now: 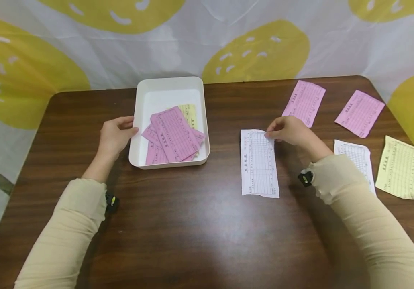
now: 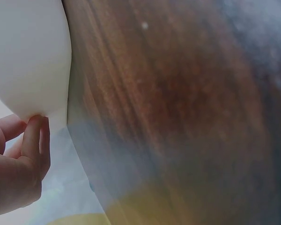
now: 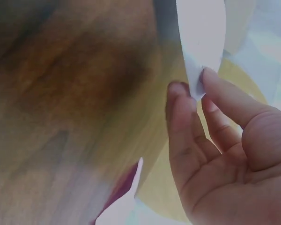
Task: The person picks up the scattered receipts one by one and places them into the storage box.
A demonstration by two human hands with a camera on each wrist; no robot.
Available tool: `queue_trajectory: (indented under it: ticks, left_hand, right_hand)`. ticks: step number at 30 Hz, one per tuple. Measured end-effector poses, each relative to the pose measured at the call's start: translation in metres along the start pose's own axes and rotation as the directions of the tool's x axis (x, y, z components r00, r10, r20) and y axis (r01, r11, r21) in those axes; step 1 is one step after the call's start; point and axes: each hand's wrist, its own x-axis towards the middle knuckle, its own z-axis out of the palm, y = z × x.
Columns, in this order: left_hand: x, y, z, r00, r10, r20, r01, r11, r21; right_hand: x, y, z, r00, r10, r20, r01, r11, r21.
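At the left, my left hand [image 1: 114, 135] holds the side of a white plastic tray [image 1: 207, 150], thumb and fingertips at its wall. Inside the tray lie several pink paper slips [image 1: 176, 134], overlapping a yellow slip [image 1: 188, 114]. My right hand [image 1: 293, 131] pinches the top right corner of a white printed slip [image 1: 259, 164] between thumb and fingers. That slip appears to the right of the tray; its corner [image 3: 208, 33] shows between the fingertips in the right wrist view. Fingertips also meet the tray's outer wall [image 2: 33, 61] in the left wrist view.
Beyond my right hand lie two pink slips [image 1: 309, 100] [image 1: 360, 113]. Another white slip [image 1: 355, 156], partly hidden by the right sleeve, and a yellow slip [image 1: 400, 168] lie on the wooden table [image 1: 192, 233]. A lemon-patterned cloth [image 1: 178, 44] hangs behind.
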Motion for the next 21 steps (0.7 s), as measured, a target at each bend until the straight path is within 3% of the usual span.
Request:
queue_trajectory:
  ticks: [6, 11, 17, 21]
  left_hand:
    - [0.0, 0.0, 0.001, 1.0, 0.004, 0.002, -0.004, 1.0, -0.005]
    - [-0.001, 0.001, 0.001, 1.0, 0.0, 0.001, 0.0, 1.0, -0.007]
    - [-0.001, 0.002, 0.0, 1.0, 0.001, 0.0, -0.001, 1.0, -0.005]
    - [-0.001, 0.002, 0.0, 1.0, -0.007, 0.001, 0.007, 1.0, -0.01]
  right_hand:
    - [0.001, -0.003, -0.007, 0.998, 0.014, 0.068, -0.024, 0.989, 0.144]
    - [0.001, -0.003, -0.013, 0.997, 0.0, 0.074, -0.01, 0.991, 0.136]
    - [-0.001, -0.007, -0.019, 1.0, -0.002, -0.021, 0.005, 0.988, 0.153]
    - [-0.002, -0.013, -0.023, 0.988, 0.027, -0.154, 0.018, 0.957, 0.288]
